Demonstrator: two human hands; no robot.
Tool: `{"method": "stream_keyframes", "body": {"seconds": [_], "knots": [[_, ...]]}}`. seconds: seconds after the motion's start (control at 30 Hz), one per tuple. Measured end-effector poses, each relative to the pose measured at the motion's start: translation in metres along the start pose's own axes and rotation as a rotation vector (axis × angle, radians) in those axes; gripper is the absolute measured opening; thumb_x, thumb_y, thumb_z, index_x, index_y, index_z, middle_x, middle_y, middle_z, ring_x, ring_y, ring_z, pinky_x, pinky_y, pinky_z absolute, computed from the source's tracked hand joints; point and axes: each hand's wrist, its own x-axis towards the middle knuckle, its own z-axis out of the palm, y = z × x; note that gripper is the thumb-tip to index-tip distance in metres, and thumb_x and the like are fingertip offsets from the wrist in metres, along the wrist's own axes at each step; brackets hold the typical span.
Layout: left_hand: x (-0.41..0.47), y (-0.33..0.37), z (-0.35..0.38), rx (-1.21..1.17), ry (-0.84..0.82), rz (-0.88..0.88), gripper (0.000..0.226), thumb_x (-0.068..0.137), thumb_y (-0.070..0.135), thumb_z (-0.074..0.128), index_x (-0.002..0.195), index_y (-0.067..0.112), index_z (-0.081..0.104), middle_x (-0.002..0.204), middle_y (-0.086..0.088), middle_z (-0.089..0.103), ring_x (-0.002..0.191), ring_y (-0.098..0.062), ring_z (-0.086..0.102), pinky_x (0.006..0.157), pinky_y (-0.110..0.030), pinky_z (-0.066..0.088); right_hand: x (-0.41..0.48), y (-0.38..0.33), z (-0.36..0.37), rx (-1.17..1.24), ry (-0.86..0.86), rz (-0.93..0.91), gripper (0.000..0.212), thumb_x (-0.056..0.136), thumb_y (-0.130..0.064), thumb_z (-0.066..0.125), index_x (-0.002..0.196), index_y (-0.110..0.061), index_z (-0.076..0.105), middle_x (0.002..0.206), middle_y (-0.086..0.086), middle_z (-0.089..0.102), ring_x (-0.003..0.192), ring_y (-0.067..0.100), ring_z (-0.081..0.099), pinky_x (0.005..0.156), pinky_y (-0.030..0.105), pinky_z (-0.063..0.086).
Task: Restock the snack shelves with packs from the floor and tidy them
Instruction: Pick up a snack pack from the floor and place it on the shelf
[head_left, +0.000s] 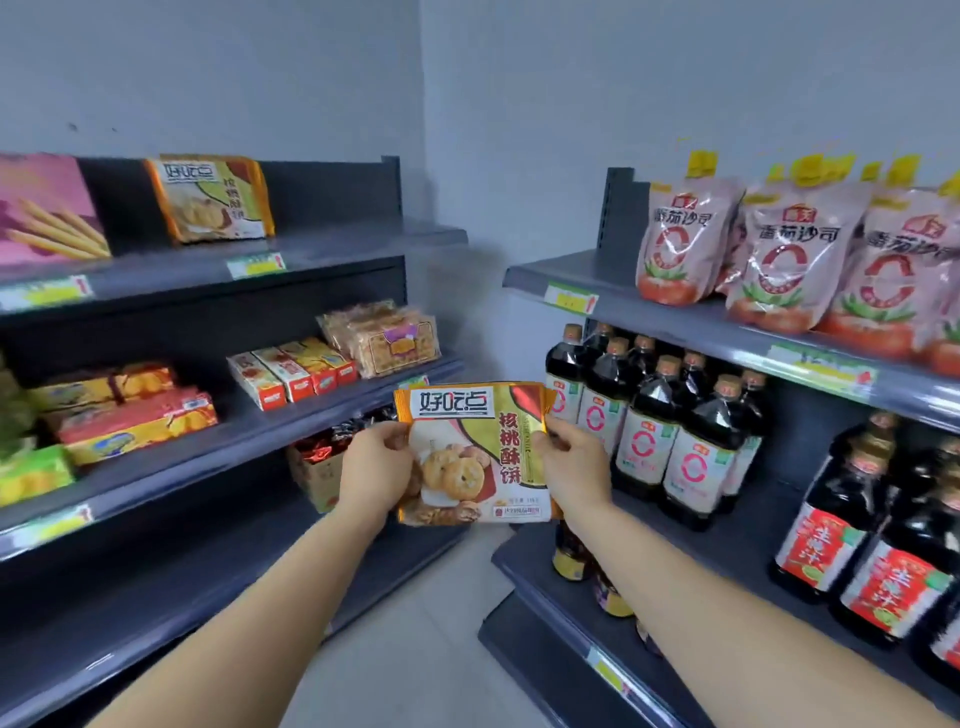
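I hold an orange and yellow cookie pack (470, 447) upright in front of me, in the gap between two shelf units. My left hand (375, 470) grips its left edge and my right hand (570, 467) pinches its right edge. A matching cookie pack (210, 200) stands on the top snack shelf (332, 244) at the left, with bare shelf to its right. A pink biscuit-stick box (47, 213) stands further left on the same shelf.
The middle snack shelf (291, 421) carries flat biscuit packs (130, 415), small boxes (291, 374) and a clear cracker pack (384, 338). A cardboard box of red wrappers (322, 467) sits below. The right unit holds tomato sauce pouches (779, 254) and dark bottles (670, 431).
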Motion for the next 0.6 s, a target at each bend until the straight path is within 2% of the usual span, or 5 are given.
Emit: {"method": "stream_keyframes", "body": {"seconds": [0.2, 0.3, 0.4, 0.5, 0.6], "knots": [[0.066, 0.030, -0.027, 0.021, 0.180, 0.049, 0.036, 0.091, 0.001, 0.047, 0.116, 0.020, 0.064, 0.104, -0.007, 0.068, 0.078, -0.023, 0.065, 0.065, -0.032, 0.055, 0.079, -0.046, 0.052, 0.026, -0.141, -0.106, 0.032, 0.093, -0.018, 0.057, 0.123, -0.025, 0.065, 0.093, -0.010, 0.068, 0.087, 0.017, 0.068, 0.081, 0.038, 0.057], [0.098, 0.041, -0.044, 0.007, 0.235, 0.067, 0.034, 0.091, 0.002, 0.048, 0.116, 0.019, 0.064, 0.104, -0.007, 0.069, 0.075, -0.024, 0.065, 0.063, -0.033, 0.056, 0.110, -0.065, 0.081, 0.045, -0.187, -0.157, 0.029, 0.093, -0.018, 0.055, 0.120, -0.027, 0.065, 0.101, -0.008, 0.070, 0.084, 0.011, 0.067, 0.066, 0.024, 0.052], [0.129, 0.050, -0.064, 0.014, 0.292, 0.075, 0.034, 0.092, 0.006, 0.051, 0.121, 0.018, 0.062, 0.104, -0.003, 0.068, 0.081, -0.022, 0.064, 0.069, -0.035, 0.056, 0.136, -0.089, 0.109, 0.065, -0.233, -0.216, 0.026, 0.095, -0.017, 0.054, 0.116, -0.028, 0.066, 0.086, -0.015, 0.065, 0.071, -0.002, 0.061, 0.052, 0.014, 0.042], [0.165, 0.058, -0.087, -0.012, 0.356, 0.101, 0.032, 0.091, 0.005, 0.052, 0.118, 0.018, 0.064, 0.106, -0.004, 0.067, 0.089, -0.027, 0.066, 0.068, -0.033, 0.055, 0.162, -0.114, 0.145, 0.124, -0.256, -0.247, 0.025, 0.094, -0.015, 0.056, 0.113, -0.025, 0.068, 0.081, -0.019, 0.065, 0.074, 0.005, 0.066, 0.062, 0.025, 0.054], [0.206, 0.068, -0.114, -0.006, 0.418, 0.132, 0.030, 0.092, 0.007, 0.054, 0.118, 0.018, 0.064, 0.104, -0.003, 0.066, 0.076, -0.018, 0.065, 0.060, -0.025, 0.050, 0.190, -0.139, 0.186, 0.186, -0.273, -0.275, 0.027, 0.093, -0.019, 0.058, 0.117, -0.028, 0.066, 0.094, -0.008, 0.072, 0.080, 0.014, 0.070, 0.071, 0.038, 0.060]]}}
